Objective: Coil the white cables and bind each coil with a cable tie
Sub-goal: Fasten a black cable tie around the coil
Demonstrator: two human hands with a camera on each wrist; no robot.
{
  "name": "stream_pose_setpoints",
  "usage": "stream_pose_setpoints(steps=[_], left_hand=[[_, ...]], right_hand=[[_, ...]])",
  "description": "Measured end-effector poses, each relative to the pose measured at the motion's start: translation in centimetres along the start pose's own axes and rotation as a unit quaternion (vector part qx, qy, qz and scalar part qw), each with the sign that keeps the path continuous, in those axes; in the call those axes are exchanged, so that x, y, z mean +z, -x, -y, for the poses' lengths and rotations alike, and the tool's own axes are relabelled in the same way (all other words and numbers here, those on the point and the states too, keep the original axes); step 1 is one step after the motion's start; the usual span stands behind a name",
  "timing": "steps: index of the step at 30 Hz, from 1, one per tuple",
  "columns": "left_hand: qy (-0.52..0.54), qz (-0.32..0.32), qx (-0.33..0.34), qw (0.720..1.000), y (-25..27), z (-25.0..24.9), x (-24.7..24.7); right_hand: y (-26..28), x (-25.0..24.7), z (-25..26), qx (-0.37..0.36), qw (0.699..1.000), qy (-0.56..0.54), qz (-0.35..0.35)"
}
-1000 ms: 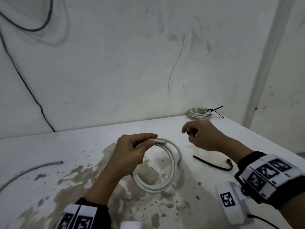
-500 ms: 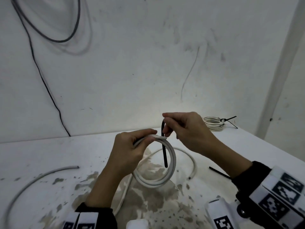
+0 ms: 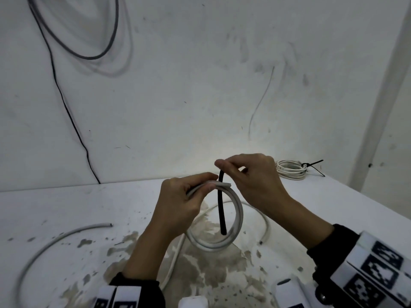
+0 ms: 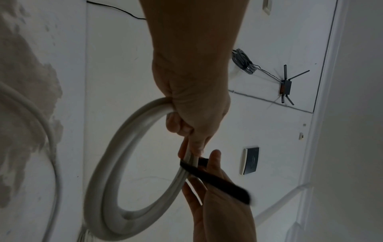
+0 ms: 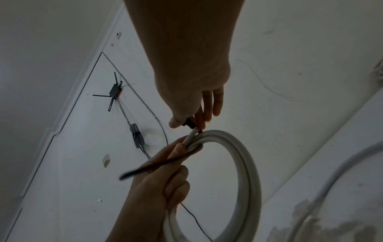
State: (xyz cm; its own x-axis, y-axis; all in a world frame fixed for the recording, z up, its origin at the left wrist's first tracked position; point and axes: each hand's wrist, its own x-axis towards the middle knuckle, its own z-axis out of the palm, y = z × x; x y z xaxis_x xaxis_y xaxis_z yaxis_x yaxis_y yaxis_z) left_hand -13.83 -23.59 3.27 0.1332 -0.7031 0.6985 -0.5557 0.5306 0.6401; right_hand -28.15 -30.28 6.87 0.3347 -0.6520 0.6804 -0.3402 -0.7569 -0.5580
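My left hand [image 3: 210, 182] grips the top of a white cable coil [image 3: 238, 221] and holds it upright above the table [image 3: 66, 203]. A black cable tie [image 3: 221, 207] hangs down across the coil's opening, close beside the cable's cut end. My right hand [image 3: 222, 166] pinches the tie's top end just above the coil. In the left wrist view the tie [image 4: 217, 180] crosses the coil [image 4: 103, 180] below my left hand [image 4: 192, 144]. The right wrist view shows my right hand [image 5: 186, 122] pinching the tie [image 5: 149, 167] over the coil [image 5: 248, 172].
A bound white coil [image 3: 289, 170] with a black tie lies at the back right by the wall. One loose white cable [image 3: 55, 238] curves across the table's left. Another loose cable [image 3: 264, 221] lies behind the held coil. The table's right edge runs diagonally close by.
My right hand moved left to the coil with a black tie, which now hangs across the coil's top. The left hand lifted the coil a little off the table.
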Motion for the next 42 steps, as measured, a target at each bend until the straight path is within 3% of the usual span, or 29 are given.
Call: stream_pose_setpoints(steps=[3, 8, 12, 16, 20, 24, 28, 30, 33, 36, 39, 42], left_hand=[[-0.012, -0.02, 0.006, 1.0, -0.1, -0.1, 0.0], [-0.023, -0.036, 0.0, 0.999, -0.1, -0.2, 0.3], [-0.057, -0.041, 0.049, 0.996, -0.2, -0.1, 0.3], [-0.066, -0.065, 0.064, 0.994, -0.1, 0.3, 0.4], [-0.052, -0.101, 0.036, 0.993, -0.2, 0.8, 0.2], [-0.005, -0.115, -0.026, 0.993, -0.4, 0.7, -0.2], [0.063, -0.127, -0.086, 0.986, -0.8, 0.5, -0.3], [0.1, -0.135, -0.121, 0.978, -0.8, 0.7, -0.3], [0.135, -0.143, -0.147, 0.969, -0.8, 0.8, -0.5], [0.143, -0.135, -0.141, 0.97, -0.9, 0.6, -0.6], [0.14, -0.135, -0.136, 0.971, -0.9, 0.3, -0.6], [0.144, -0.138, -0.136, 0.97, -1.0, 0.2, -0.8]], right_hand=[[0.6, 0.5, 0.5, -0.006, 0.999, -0.036, 0.021], [0.7, 1.1, 0.5, 0.035, 0.997, -0.064, -0.033], [0.7, 1.6, 0.5, 0.06, 0.996, -0.066, -0.016], [0.4, 1.2, 0.7, 0.071, 0.995, -0.068, 0.011], [0.4, 0.6, 0.3, 0.063, 0.989, -0.083, 0.102], [1.1, -0.3, -0.3, -0.021, 0.985, -0.027, 0.17], [1.8, -0.1, -0.3, -0.137, 0.981, -0.052, 0.129], [2.1, 0.4, -0.1, -0.151, 0.98, -0.09, 0.097], [2.2, 0.6, 0.5, -0.042, 0.977, -0.202, 0.063], [2.1, 0.7, 1.4, 0.082, 0.946, -0.31, 0.044], [1.8, 0.8, 1.9, 0.149, 0.929, -0.33, 0.068], [1.4, 0.6, 2.3, 0.17, 0.919, -0.35, 0.069]])
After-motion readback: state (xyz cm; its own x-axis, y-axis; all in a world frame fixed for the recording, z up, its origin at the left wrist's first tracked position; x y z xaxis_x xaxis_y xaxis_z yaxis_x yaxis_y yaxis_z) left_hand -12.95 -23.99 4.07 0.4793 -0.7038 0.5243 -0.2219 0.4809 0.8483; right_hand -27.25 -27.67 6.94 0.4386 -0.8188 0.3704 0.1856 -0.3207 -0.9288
